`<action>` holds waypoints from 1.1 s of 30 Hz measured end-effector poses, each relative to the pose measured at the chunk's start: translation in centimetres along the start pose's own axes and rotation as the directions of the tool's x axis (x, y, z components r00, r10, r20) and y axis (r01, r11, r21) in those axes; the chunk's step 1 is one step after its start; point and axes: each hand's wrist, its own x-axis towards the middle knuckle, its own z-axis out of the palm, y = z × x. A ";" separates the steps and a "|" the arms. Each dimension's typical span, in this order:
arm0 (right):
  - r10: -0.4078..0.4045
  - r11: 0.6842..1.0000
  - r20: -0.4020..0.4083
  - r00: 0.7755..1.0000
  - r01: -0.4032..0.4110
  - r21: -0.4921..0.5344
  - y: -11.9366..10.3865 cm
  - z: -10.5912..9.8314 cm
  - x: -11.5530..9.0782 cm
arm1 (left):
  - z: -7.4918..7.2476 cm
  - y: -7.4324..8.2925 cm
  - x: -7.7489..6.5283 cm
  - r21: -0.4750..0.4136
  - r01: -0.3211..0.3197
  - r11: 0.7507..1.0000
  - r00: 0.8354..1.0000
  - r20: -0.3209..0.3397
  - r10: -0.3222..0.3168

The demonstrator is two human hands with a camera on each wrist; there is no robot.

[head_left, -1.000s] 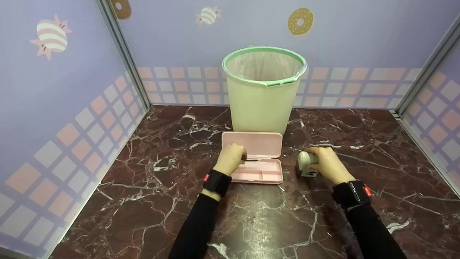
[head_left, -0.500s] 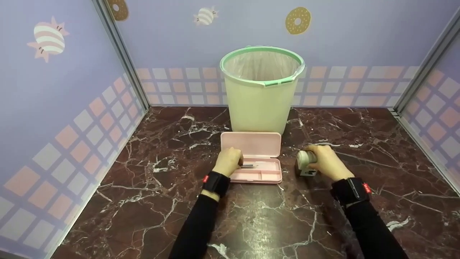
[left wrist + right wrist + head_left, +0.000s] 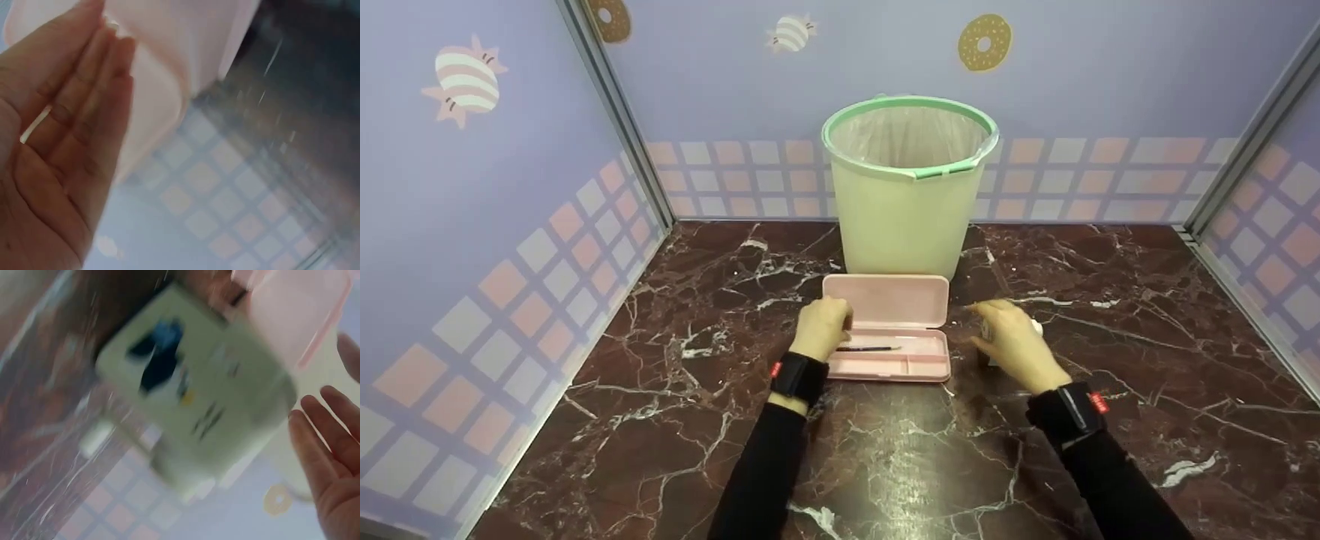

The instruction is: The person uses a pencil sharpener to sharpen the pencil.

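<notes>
A pink pencil case (image 3: 926, 343) lies with its lid up on the marbled table. Inside its long compartment rests a dark pencil (image 3: 871, 348), the tip pointing right. My left hand (image 3: 823, 330) hovers over the case's left part; in the left wrist view its fingers are fairly straight and hold nothing visible. A cream crank pencil sharpener (image 3: 225, 388) with a dark cartoon figure and a white crank knob (image 3: 1037, 328) stands right of the case. My right hand (image 3: 1014, 341) is above it and hides most of it in the head view. Its fingers are spread, apart from the sharpener.
Right behind the case stands a pale green bin (image 3: 904, 217) with a green rim and a clear liner. Patterned purple walls (image 3: 1110, 90) enclose the table (image 3: 720, 435) at the back and both sides.
My left hand has let go of the pencil, which now lies in the case, and has shifted slightly left. My right hand has released the sharpener, moving slightly left; the crank knob now shows.
</notes>
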 end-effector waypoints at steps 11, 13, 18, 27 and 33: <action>0.148 0.989 0.084 0.985 -0.145 -0.041 -2.0 3.8 -0.7 | -1.2 -0.8 -0.5 0.051 0.300 0.953 0.940 0.154 -0.304; 0.169 0.984 0.110 0.979 -0.163 -0.066 -2.1 4.2 -0.7 | -1.1 -0.8 -0.7 0.041 0.282 0.959 0.944 0.169 -0.285; 0.193 0.980 0.128 0.973 -0.186 -0.066 -2.4 4.9 -0.4 | -1.0 -1.1 -0.8 0.019 0.268 0.963 0.948 0.172 -0.267; 0.176 0.984 0.152 0.973 -0.174 -0.027 -4.3 6.4 1.0 | -1.7 -3.3 -1.1 0.021 0.391 0.920 0.893 0.235 -0.385; 0.195 0.981 0.178 0.965 -0.190 -0.047 -5.0 6.8 1.8 | -2.1 -4.2 -1.1 0.009 0.418 0.908 0.879 0.249 -0.407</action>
